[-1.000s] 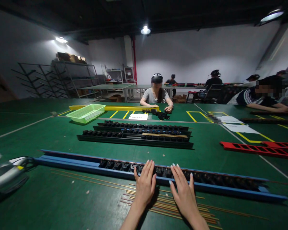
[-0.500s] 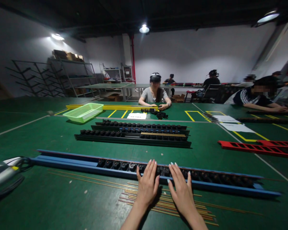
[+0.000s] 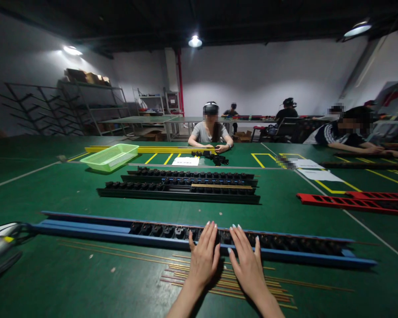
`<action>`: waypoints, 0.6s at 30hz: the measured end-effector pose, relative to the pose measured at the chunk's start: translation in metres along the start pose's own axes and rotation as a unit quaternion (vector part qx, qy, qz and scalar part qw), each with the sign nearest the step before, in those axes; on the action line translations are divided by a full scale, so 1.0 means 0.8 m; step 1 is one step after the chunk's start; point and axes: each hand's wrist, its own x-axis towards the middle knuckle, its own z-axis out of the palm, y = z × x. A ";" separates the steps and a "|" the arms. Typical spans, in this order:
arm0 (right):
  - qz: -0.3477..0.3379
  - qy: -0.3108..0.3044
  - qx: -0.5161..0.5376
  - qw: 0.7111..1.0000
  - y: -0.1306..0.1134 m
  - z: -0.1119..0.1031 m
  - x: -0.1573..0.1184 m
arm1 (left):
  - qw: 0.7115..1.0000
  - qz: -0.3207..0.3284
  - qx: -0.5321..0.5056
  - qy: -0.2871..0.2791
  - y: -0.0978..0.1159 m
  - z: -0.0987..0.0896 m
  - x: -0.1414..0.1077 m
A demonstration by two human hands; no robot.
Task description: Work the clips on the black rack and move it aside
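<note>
Head view: we lay our left hand and right hand flat, just apart, across the black moulded clips seated in a long blue channel rail, near the close edge of the green tabletop. Thin brass rods lie loose below our wrists; a green plastic mesh basket sits toward the far edge.
</note>
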 end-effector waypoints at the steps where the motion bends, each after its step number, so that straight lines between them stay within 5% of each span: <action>1: 0.000 0.001 -0.001 1.000 0.000 0.000 0.000 | 1.000 0.005 -0.001 -0.002 0.001 0.000 0.001; 18: 0.007 -0.001 0.004 1.000 0.001 0.002 0.001 | 1.000 0.005 0.007 -0.030 0.011 0.011 0.003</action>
